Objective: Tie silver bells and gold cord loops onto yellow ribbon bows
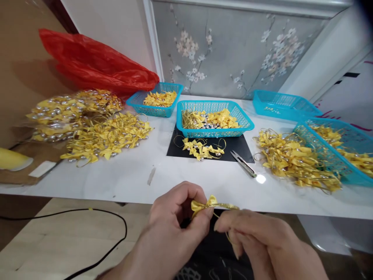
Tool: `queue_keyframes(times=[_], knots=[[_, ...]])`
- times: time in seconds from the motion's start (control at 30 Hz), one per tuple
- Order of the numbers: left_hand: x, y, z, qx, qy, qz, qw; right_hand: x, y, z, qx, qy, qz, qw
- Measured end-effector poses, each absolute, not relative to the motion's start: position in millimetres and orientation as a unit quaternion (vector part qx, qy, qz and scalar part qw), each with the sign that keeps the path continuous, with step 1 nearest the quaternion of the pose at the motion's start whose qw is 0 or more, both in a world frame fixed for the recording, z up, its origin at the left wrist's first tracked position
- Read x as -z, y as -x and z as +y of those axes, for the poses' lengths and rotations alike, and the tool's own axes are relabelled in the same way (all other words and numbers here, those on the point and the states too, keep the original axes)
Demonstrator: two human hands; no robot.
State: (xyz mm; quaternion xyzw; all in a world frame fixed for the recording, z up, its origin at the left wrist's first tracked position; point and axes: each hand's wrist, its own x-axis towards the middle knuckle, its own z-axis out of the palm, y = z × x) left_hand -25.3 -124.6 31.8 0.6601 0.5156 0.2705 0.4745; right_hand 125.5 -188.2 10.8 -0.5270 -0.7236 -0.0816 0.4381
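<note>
In front of the table's edge, my left hand pinches a small yellow ribbon bow between thumb and forefinger. A thin gold cord runs from the bow to my right hand, whose fingertips are closed on it. One strand of the cord hangs below my right fingers. Beyond my hands, several yellow bows with silver beads lie on a black mat. Small thread snips rest on the mat's right corner, blades pointing away to the left.
Blue baskets of bows stand at the back, with another blue basket at right. Piles of bows lie left and right. A red plastic bag sits back left. A black cable loops below the table.
</note>
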Motion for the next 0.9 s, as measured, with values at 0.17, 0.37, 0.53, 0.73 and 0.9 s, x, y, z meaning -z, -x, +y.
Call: queue_keyframes(times=[0.17,0.37,0.53,0.73,0.9], knots=[[-33,25,-126,-0.289,-0.700,0.496,0.425,-20,-135,-180,0.014,0.491,-0.743,0.454],[-26,26,-124,-0.341,-0.727,0.465,0.372,-16,-129,-178,0.032,0.495,-0.735,0.463],[-26,27,-127,-0.332,-0.735,0.472,0.357,-12,-123,-178,0.083,0.493,-0.728,0.469],[-29,26,-129,-0.337,-0.733,0.473,0.353,-14,-124,-179,0.061,0.506,-0.733,0.451],[-32,25,-126,-0.316,-0.699,0.500,0.403,-11,-130,-180,0.077,0.481,-0.766,0.419]])
